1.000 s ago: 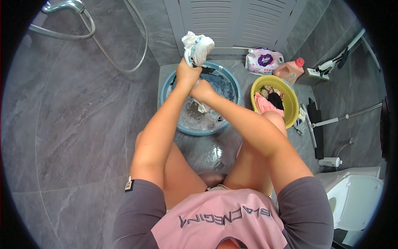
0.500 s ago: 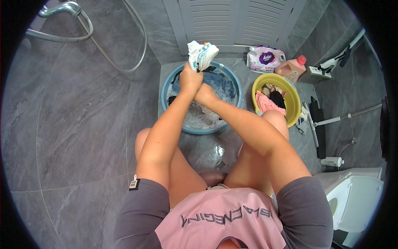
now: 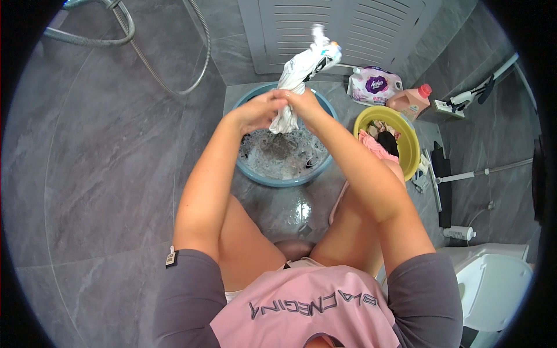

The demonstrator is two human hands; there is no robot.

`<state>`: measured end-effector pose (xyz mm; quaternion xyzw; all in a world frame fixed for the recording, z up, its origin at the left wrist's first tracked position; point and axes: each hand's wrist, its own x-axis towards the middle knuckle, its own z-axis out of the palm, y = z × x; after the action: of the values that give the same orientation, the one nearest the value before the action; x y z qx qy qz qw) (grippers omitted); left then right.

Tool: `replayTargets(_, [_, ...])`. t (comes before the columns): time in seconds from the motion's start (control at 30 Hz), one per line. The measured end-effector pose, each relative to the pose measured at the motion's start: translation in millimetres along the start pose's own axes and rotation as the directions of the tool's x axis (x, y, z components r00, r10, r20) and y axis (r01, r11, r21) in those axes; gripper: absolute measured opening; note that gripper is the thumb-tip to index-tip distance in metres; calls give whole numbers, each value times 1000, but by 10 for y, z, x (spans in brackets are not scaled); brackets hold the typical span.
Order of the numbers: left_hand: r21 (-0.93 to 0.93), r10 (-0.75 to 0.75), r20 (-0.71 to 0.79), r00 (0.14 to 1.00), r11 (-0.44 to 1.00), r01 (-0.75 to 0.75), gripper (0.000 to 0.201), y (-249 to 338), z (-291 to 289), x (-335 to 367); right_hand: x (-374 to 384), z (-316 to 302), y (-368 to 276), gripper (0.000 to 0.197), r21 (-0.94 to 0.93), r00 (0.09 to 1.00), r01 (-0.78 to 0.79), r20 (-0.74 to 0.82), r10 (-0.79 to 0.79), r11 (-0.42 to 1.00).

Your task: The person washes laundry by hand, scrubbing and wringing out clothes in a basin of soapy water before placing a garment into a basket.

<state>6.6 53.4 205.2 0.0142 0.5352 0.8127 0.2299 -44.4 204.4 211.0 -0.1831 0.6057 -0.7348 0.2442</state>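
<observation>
A white garment with dark and coloured print (image 3: 303,69) is bunched and twisted lengthwise above the blue basin (image 3: 278,183). My right hand (image 3: 304,107) is closed around its middle. The upper end sticks up and away, blurred, while a short tail hangs below the fist. My left hand (image 3: 261,112) is beside it, fingers stretched toward the cloth and my right hand, slightly blurred. Its fingertips meet the cloth's near side; a firm grip does not show. In the basin, foamy grey water (image 3: 278,153) covers most of the dark laundry.
To the right stands a yellow basin (image 3: 410,139) with pink and black clothes (image 3: 387,142). Behind it are a detergent pouch (image 3: 374,86) and a pink jug (image 3: 409,101). A squeegee (image 3: 435,180), a white bottle (image 3: 459,233) and a toilet (image 3: 496,290) line the right side. A shower hose (image 3: 206,52) hangs upper left.
The garment has risen and turned toward the right, with more of it showing. My hands have moved apart from their crossed, stacked grip; the left has loosened and shifted to the left.
</observation>
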Motion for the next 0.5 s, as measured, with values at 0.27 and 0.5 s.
replayTargets(0.27, [-22,-141,-80,987,990,139,13,-208,294,-31,-151,46,-224,54,-148,956,122,282,-76,982])
replayTargets(0.5, [319,1,-515,857,929,190,16,-236,688,82,-121,-22,-204,38,12,990,57,131,-58,998])
